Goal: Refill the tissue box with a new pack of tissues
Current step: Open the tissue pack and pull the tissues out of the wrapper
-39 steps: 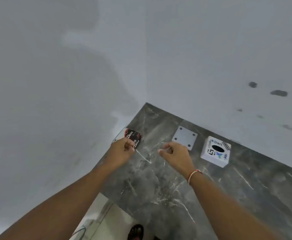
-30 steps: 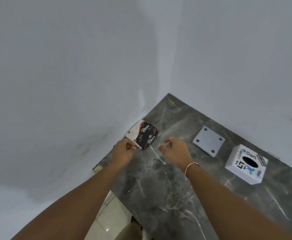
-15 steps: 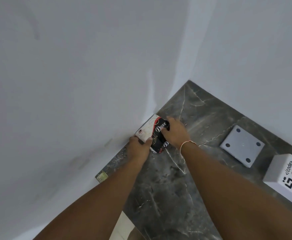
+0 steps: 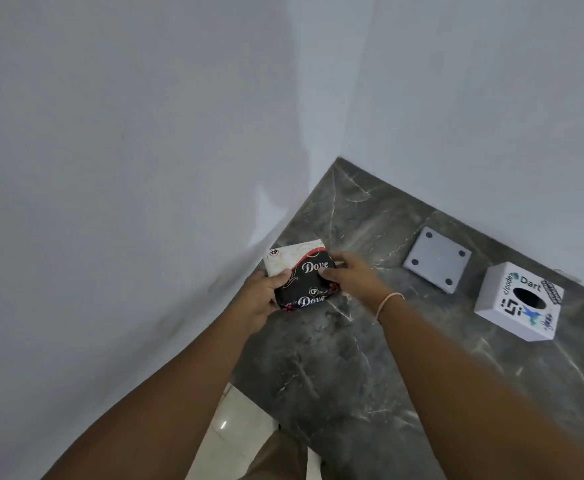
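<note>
A black, white and red tissue pack (image 4: pixel 301 271) printed "Dove" is at the left edge of the dark marble counter (image 4: pixel 335 368), close to the wall. My left hand (image 4: pixel 259 301) grips its near left side and my right hand (image 4: pixel 353 277) grips its right side. The white cube tissue box (image 4: pixel 519 301), with a dark oval opening on top and stickers, stands at the right of the counter. Its flat grey base plate (image 4: pixel 437 259) with corner holes lies apart, between the pack and the box.
White walls (image 4: pixel 145 168) meet in a corner behind the counter and run along its left and far sides. The counter's near edge drops to a pale tiled floor (image 4: pixel 228 431) below. My forearms cross the near part of the counter.
My right hand moved left from the counter's middle onto the pack and closed on it. Both hands now hold the pack, pulled slightly toward me. The view shifted left.
</note>
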